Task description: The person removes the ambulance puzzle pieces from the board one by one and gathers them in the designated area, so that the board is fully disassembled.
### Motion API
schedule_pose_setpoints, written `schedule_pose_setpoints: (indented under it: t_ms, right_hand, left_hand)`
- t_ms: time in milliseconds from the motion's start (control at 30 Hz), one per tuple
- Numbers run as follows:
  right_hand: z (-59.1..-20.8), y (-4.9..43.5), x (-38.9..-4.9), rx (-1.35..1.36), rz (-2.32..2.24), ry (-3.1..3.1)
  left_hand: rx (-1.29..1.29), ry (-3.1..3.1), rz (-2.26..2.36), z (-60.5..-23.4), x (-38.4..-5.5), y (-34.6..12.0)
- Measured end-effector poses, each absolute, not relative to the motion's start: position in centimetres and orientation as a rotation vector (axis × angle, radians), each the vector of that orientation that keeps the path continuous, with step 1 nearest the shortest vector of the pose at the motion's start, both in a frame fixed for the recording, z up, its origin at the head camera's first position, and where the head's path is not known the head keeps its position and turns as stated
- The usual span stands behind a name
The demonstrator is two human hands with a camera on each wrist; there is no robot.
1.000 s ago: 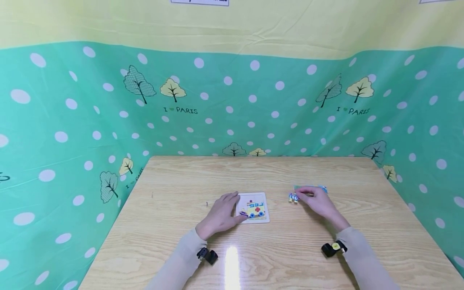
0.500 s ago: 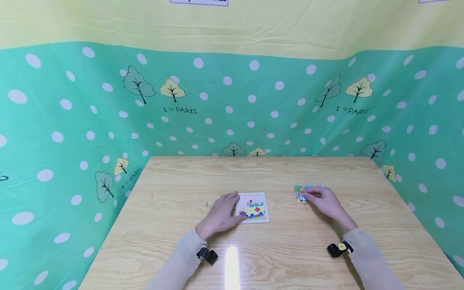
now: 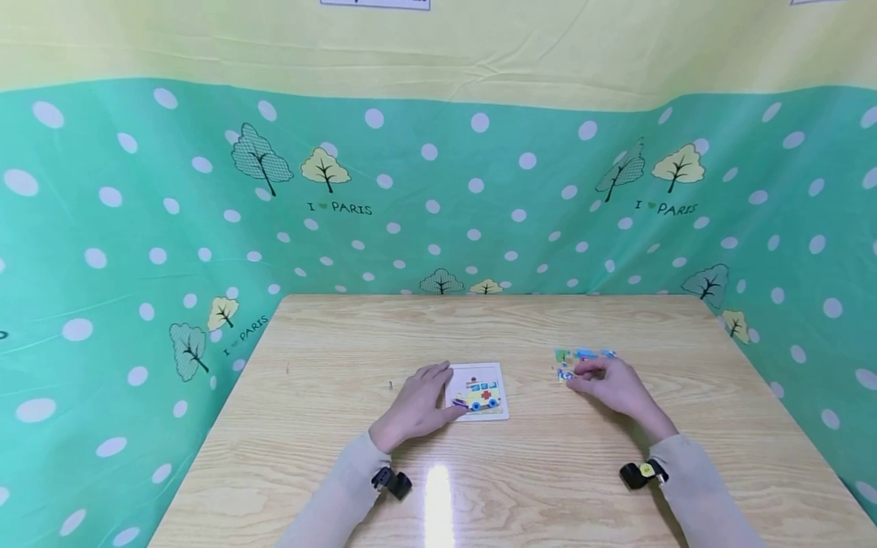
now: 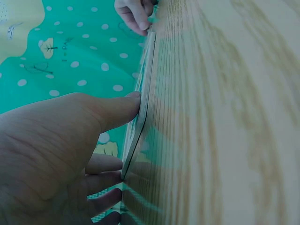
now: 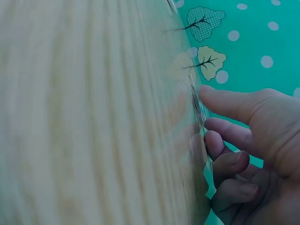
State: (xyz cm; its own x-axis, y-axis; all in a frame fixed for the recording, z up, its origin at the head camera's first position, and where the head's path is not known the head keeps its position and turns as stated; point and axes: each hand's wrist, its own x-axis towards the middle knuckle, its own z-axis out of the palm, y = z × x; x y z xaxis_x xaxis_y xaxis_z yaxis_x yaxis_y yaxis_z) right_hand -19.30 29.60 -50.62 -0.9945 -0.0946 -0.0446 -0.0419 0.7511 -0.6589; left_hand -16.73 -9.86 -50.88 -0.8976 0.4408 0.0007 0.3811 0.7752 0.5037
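A small white-framed puzzle board point(image 3: 505, 403) with a yellow ambulance picture lies on the table left of the loose pieces. My left hand point(image 3: 420, 406) rests at its left side; in the left wrist view the thumb point(image 4: 123, 110) presses the board's near edge and the other fingers touch the side. To the right, my right hand point(image 3: 611, 387) holds a small blue-and-white puzzle piece point(image 3: 565, 375) low at the tabletop between thumb and curled fingers. Behind it lie several loose puzzle pieces point(image 3: 585, 355), green and blue, partly hidden by the hand.
The wooden table point(image 3: 384, 327) reaches back to a green dotted cloth point(image 3: 438, 205) that hangs behind and at both sides. A tiny dark speck point(image 3: 391, 384) lies left of the board. Light glares on the table's front part.
My right hand has moved to the right with the blue-and-white puzzle piece, bringing it near the green pieces, and its fingers have since shifted slightly. The left hand and the board have stayed put.
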Motion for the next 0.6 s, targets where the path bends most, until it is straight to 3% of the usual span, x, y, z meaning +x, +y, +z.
schedule_pose_setpoints:
  t_ms: [600]
  right_hand:
    - [-50.59, 29.66, -19.19, -0.134, -1.054, 2.858]
  left_hand:
    - [0.664, 2.855, 0.767, -50.81, -16.63, -9.87]
